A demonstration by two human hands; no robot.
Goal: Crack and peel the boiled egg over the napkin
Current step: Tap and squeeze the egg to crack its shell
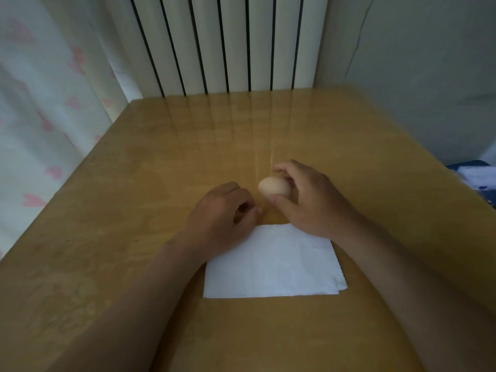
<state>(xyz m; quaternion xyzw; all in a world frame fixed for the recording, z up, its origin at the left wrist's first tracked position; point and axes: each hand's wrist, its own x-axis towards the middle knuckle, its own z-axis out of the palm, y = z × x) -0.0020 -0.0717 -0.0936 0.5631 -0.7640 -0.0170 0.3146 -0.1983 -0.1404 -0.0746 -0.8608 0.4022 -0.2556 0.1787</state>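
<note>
Egg [273,189]: pale, shell whole, pinched between thumb and fingers of the right hand [308,202], just beyond the napkin's far edge. Left hand [222,213]: loosely curled, holding nothing, just beside the egg, apart from it. Napkin [271,267]: white, flat on the wooden table [107,237], beneath both wrists.

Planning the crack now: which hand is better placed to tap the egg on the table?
Right. The right hand already grips the egg just beyond the napkin; the left hand is loosely curled beside it, holding nothing.
</note>
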